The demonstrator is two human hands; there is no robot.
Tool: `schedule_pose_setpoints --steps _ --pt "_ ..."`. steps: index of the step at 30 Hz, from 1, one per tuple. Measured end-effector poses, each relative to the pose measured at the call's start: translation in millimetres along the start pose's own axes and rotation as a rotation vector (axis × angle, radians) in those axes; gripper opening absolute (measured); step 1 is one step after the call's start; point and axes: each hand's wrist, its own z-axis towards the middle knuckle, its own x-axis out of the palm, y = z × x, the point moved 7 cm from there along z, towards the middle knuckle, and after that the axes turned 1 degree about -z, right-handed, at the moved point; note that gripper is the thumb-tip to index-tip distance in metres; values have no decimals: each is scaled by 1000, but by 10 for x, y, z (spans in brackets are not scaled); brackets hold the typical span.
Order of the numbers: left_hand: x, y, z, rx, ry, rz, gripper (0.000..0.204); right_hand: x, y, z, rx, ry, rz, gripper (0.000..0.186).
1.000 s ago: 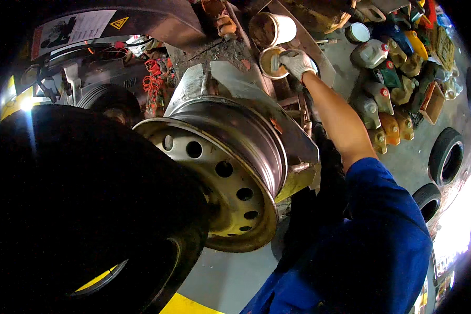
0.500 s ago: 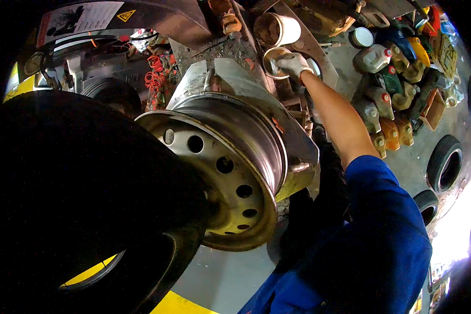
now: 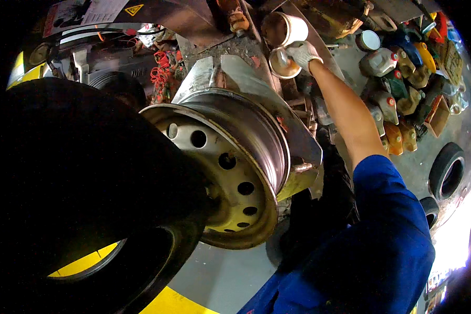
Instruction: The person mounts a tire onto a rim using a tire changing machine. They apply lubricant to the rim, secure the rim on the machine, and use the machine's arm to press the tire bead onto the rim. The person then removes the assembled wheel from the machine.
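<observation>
My right hand [image 3: 303,53], in a whitish glove, reaches out at the upper right with its fingers bent over the mouth of a small round tub [image 3: 286,70]. Brownish residue coats the inside of this tub. Something pale shows at the fingertips, too small to make out. Beside it stands a white bucket [image 3: 296,30]. In the middle, a bare steel wheel rim [image 3: 192,122] with round holes sits upright against a metal machine part [image 3: 240,70]. A large dark tyre [image 3: 89,172] fills the left, in front of part of the rim. My left hand is out of view.
Several used jugs [image 3: 379,62] crowd the floor at the upper right, near a cardboard box [image 3: 437,116]. Two tyres [image 3: 447,171] lie farther right. Red cord [image 3: 161,70] hangs behind the rim. A yellow surface [image 3: 175,302] shows at the bottom.
My right hand has lifted slightly up from inside the small tub toward its rim, leaving more of the brownish inside in sight. The whole view has shifted a little.
</observation>
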Motion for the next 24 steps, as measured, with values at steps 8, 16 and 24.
schedule_pose_setpoints --steps 8,16,24 --pt "-16 -9 19 -6 -8 -24 46 95 -61 117 126 -28 45 47" --pt "-52 -94 88 10 -16 -66 45 229 -85 240 -8 42 -178 46" --pt "-170 -264 199 27 -14 -163 45 113 371 -55 -11 -40 -204 49"
